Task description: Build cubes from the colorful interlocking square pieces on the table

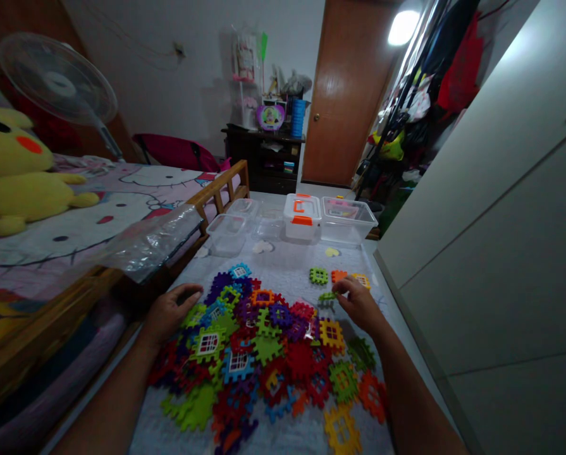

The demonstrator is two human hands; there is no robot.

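Observation:
A wide pile of coloured interlocking plastic building tiles [267, 347] covers the near part of the cloth-topped surface, many with window-like cutouts. My right hand [356, 302] pinches a green tile [327, 296] at its edge, just above the surface to the right of the pile. Beyond it lie another green tile [319, 275], an orange tile [338, 275] and a yellow-orange tile [361, 280] in a rough row. At the pile's left edge, my left hand [172, 308] rests with fingers loosely curved and apart, holding nothing, close to purple and green tiles.
Clear plastic bins [226, 235] stand at the far end, beside a lidded box [302, 215] with orange clips and another open clear bin [348, 220]. A wooden bed rail [216, 189] runs along the left, a pale cabinet [491, 208] along the right.

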